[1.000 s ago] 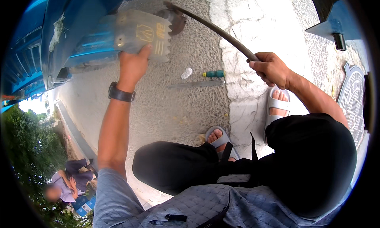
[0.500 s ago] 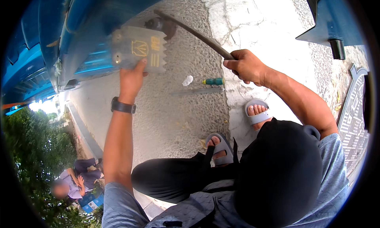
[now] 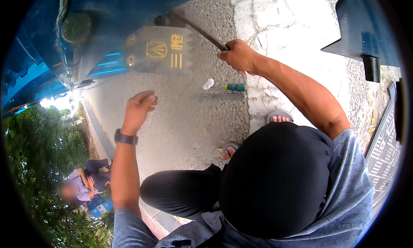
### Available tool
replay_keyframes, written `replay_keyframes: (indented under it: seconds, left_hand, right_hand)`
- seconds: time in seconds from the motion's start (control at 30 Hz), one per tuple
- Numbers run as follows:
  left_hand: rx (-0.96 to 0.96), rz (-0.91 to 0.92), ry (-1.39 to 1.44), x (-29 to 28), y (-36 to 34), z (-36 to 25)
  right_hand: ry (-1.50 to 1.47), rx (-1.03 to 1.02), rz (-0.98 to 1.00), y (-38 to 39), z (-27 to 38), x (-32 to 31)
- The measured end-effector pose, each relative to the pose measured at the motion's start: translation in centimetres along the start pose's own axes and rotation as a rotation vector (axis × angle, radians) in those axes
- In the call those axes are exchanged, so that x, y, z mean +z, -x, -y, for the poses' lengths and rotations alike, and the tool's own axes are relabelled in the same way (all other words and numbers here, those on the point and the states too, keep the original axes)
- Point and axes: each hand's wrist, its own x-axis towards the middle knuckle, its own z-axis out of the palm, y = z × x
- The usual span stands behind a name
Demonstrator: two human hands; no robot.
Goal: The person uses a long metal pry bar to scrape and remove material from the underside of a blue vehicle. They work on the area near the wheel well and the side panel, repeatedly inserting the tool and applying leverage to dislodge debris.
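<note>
My right hand (image 3: 241, 56) grips the near end of a long, dark metal bar (image 3: 202, 32). The bar slants up and left, its far end at a dark round part (image 3: 165, 19) beneath the blue vehicle body. Beside it hangs a grey mud flap (image 3: 159, 50) with yellow markings and a jagged edge. Below the flap, apart from it, is my left hand (image 3: 140, 112), its fingers curled in with nothing visible in them. On the ground lie a screwdriver (image 3: 235, 87) with a green and yellow handle and a crumpled white scrap (image 3: 208, 83).
Blue vehicle panels (image 3: 112, 11) overhang the upper left, and another blue panel (image 3: 365, 28) juts in at upper right. A thin straight strip (image 3: 221, 96) lies by the screwdriver. A grey patterned panel (image 3: 383, 157) stands at right. Another person (image 3: 88, 181) sits at lower left.
My left hand has let go of the mud flap and dropped below it. The right hand has moved left and up with the bar. My head has leaned left and forward.
</note>
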Motion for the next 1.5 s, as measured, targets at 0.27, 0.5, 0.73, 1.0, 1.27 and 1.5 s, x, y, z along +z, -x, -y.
replay_keyframes:
  seconds: [0.27,0.5,0.73,1.0,1.27,1.5]
  left_hand:
    - [-0.378,-0.084,0.109,-5.5,6.1,11.2]
    - [-0.387,0.043,0.231,-1.4,8.2,12.8]
    - [-0.350,0.060,0.262,-2.2,7.9,13.2]
    - [-0.388,0.110,0.272,-2.0,7.7,14.5]
    - [-0.392,0.096,0.243,-2.1,7.4,14.0]
    - [-0.422,0.089,0.232,-2.0,8.5,13.6]
  right_hand:
    - [-0.038,0.015,-0.027,-1.7,0.6,2.3]
    - [-0.290,0.150,0.074,0.9,3.9,0.8]
    - [-0.494,0.148,0.169,-2.6,4.5,-2.4]
    - [0.923,-0.258,-0.233,0.6,7.6,-2.2]
    - [-0.644,0.089,0.111,-3.2,5.5,-3.5]
    - [-0.040,0.073,-0.040,-2.3,7.2,0.4]
